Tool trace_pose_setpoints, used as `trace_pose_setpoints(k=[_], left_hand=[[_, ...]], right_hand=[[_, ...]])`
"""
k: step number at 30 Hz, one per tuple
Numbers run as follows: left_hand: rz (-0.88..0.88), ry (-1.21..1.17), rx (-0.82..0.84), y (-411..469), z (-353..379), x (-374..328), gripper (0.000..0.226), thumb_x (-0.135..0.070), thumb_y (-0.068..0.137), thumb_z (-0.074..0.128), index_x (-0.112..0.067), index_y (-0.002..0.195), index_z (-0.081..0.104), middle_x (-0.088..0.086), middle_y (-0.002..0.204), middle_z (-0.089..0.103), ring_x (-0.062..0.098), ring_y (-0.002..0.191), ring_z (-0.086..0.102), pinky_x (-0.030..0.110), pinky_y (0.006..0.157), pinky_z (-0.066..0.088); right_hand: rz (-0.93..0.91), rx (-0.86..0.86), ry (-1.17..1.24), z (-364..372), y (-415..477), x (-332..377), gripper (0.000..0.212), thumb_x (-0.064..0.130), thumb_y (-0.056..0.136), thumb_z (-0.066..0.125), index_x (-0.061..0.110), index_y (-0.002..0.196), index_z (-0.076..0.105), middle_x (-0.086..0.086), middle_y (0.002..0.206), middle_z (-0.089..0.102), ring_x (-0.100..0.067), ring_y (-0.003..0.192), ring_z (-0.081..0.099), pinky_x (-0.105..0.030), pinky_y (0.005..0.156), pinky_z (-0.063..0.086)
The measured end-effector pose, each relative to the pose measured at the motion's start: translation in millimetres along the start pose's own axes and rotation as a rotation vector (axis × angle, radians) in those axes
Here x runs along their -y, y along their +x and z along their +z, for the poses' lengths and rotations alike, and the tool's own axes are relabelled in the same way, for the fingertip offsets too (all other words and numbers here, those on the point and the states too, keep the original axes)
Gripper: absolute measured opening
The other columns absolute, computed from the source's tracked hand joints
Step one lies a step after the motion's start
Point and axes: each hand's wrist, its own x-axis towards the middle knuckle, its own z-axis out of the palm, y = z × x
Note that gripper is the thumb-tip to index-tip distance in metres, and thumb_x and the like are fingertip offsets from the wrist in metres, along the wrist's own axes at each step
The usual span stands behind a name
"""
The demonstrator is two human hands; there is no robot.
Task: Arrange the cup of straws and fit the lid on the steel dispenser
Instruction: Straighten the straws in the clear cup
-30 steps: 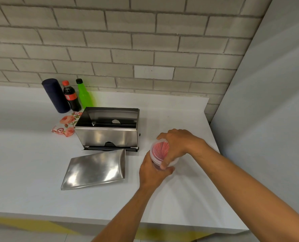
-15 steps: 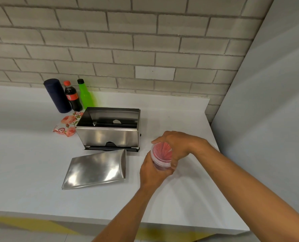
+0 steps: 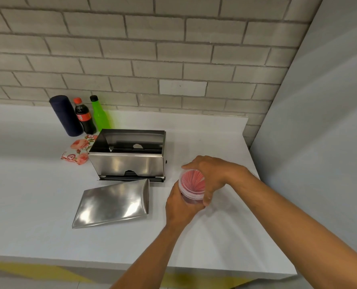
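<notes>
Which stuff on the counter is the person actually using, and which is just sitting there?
For the job:
- cup of straws, held by left hand and right hand
- steel dispenser, open
- lid, lying flat before it

Just lying about:
- dark cylinder
- cola bottle
- green bottle
- flowery cloth

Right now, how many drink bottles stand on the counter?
2: the cola bottle stands by the wall beside the dark cylinder, and the green bottle stands next to it. None seems hidden.
</notes>
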Motion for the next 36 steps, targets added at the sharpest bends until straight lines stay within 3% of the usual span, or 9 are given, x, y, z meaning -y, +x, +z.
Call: trace_pose_setpoints(k=[5, 10, 17, 23, 27, 30, 33, 36], left_hand=[[-0.015, 0.001, 0.017, 0.1, -0.7, -1.2, 0.112, -0.056, 0.049, 0.100, -0.028, 0.146, 0.053, -0.008, 0.130, 0.069, 0.014, 0.117, 0.068, 0.038, 0.095, 0.061], [-0.028, 0.006, 0.041, 0.3, -1.8, -1.7, 0.112, -0.056, 0.048, 0.099, -0.032, 0.146, 0.051, -0.011, 0.130, 0.068, 0.012, 0.117, 0.067, 0.038, 0.096, 0.060], [-0.038, -0.013, 0.055, -1.0, -0.6, -1.0, 0.110, -0.053, 0.052, 0.099, -0.032, 0.148, 0.049, -0.009, 0.133, 0.066, 0.015, 0.119, 0.065, 0.038, 0.099, 0.059], [-0.050, -0.045, 0.088, 0.8, -1.4, -2.3, 0.113, -0.049, 0.048, 0.104, -0.031, 0.146, 0.049, -0.007, 0.134, 0.065, 0.018, 0.122, 0.065, 0.039, 0.099, 0.059], [-0.015, -0.029, 0.152, -7.4, -9.4, -7.6, 0.132, -0.046, 0.044, 0.106, -0.030, 0.155, 0.038, -0.005, 0.145, 0.057, 0.019, 0.134, 0.056, 0.043, 0.107, 0.055], [0.035, 0.019, 0.173, -24.4, -23.9, -5.2, 0.129, -0.049, 0.051, 0.103, -0.037, 0.157, 0.030, -0.010, 0.153, 0.048, 0.013, 0.137, 0.051, 0.035, 0.108, 0.053], [0.034, 0.063, 0.150, -45.6, -49.5, -2.2, 0.121, -0.050, 0.062, 0.098, -0.044, 0.158, 0.025, -0.019, 0.157, 0.038, 0.009, 0.138, 0.045, 0.025, 0.108, 0.047], [0.041, 0.077, 0.092, -61.0, -87.8, 1.1, 0.109, -0.047, 0.068, 0.096, -0.043, 0.158, 0.034, -0.024, 0.154, 0.044, 0.005, 0.135, 0.049, 0.008, 0.100, 0.042]], right_hand=[[-0.055, 0.025, 0.011, 0.9, 4.5, 3.9, 0.131, 0.026, 0.052, 0.104, 0.048, 0.159, 0.031, 0.002, 0.154, 0.037, -0.025, 0.144, 0.036, -0.043, 0.109, 0.048], [-0.048, -0.001, 0.041, 1.6, 7.8, 2.7, 0.121, 0.035, 0.051, 0.102, 0.051, 0.153, 0.040, 0.005, 0.139, 0.043, -0.024, 0.135, 0.042, -0.043, 0.101, 0.053], [-0.023, -0.020, 0.070, 1.1, 6.9, 5.3, 0.118, 0.036, 0.049, 0.102, 0.051, 0.151, 0.044, 0.006, 0.139, 0.044, -0.024, 0.135, 0.041, -0.040, 0.098, 0.053], [0.002, -0.006, 0.067, 3.1, 4.0, 9.6, 0.123, 0.029, 0.053, 0.103, 0.047, 0.157, 0.038, 0.003, 0.148, 0.040, -0.026, 0.141, 0.039, -0.042, 0.104, 0.050], [-0.015, 0.006, -0.011, 2.4, 1.2, 12.2, 0.131, 0.031, 0.057, 0.102, 0.047, 0.161, 0.024, 0.000, 0.163, 0.031, -0.028, 0.148, 0.032, -0.042, 0.111, 0.044], [-0.066, -0.067, 0.005, -0.6, -1.8, 17.2, 0.132, 0.038, 0.057, 0.101, 0.051, 0.161, 0.021, 0.002, 0.167, 0.029, -0.026, 0.150, 0.030, -0.041, 0.114, 0.041], [-0.132, -0.154, 0.085, -1.2, -2.4, 29.1, 0.126, 0.045, 0.058, 0.099, 0.053, 0.159, 0.025, 0.006, 0.163, 0.036, -0.024, 0.145, 0.038, -0.035, 0.106, 0.044], [-0.206, -0.227, 0.213, 3.7, -1.0, 43.4, 0.116, 0.045, 0.063, 0.098, 0.051, 0.158, 0.031, 0.009, 0.162, 0.041, -0.019, 0.143, 0.041, -0.028, 0.098, 0.038]])
